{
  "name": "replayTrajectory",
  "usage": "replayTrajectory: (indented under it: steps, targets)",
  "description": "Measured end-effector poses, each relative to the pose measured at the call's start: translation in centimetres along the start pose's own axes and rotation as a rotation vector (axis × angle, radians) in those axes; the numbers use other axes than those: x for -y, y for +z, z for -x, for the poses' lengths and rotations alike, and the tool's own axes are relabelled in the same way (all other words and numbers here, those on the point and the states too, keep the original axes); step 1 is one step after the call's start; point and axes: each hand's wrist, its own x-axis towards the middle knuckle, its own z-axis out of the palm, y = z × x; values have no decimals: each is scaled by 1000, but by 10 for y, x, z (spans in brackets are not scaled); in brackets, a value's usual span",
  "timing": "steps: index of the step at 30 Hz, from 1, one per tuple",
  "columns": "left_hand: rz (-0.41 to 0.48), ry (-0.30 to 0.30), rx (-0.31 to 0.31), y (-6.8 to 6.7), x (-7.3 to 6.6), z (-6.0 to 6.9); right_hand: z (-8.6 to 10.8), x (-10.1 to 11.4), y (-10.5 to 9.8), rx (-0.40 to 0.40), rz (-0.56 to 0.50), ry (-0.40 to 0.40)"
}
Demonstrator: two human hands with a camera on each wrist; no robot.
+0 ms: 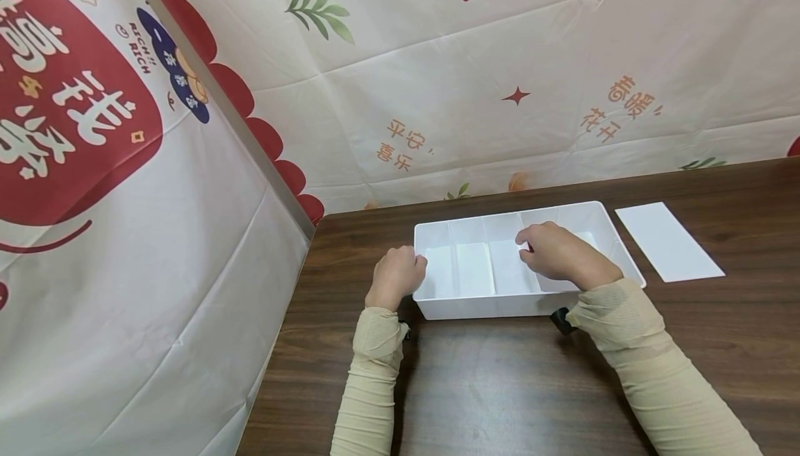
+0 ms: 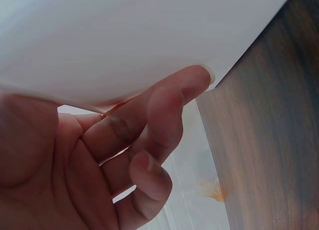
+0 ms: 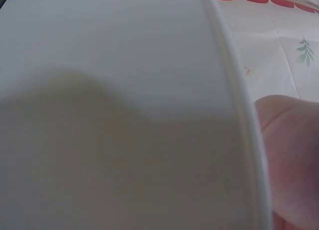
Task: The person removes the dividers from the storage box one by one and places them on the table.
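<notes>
A white divided tray lies on the dark wooden table. At its left end my left hand grips the wall; in the left wrist view the fingers of this hand lie bent against the outside of the white wall, the thumb out of sight. My right hand is over the tray's right half, fingers curled at a divider; its fingertips are hidden, so whether they pinch the divider I cannot tell. In the right wrist view the tray wall covers most of the picture, with part of the hand beyond the rim.
A blank white rectangular card lies on the table to the right of the tray. Printed white cloth hangs behind the table, and another printed cloth hangs along the left side.
</notes>
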Motion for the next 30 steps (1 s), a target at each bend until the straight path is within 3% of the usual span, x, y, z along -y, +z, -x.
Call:
replayTrajectory:
  steps: [30]
  targets:
    - [-1, 1, 5, 1, 0, 0, 1, 2, -1, -43, 1, 8]
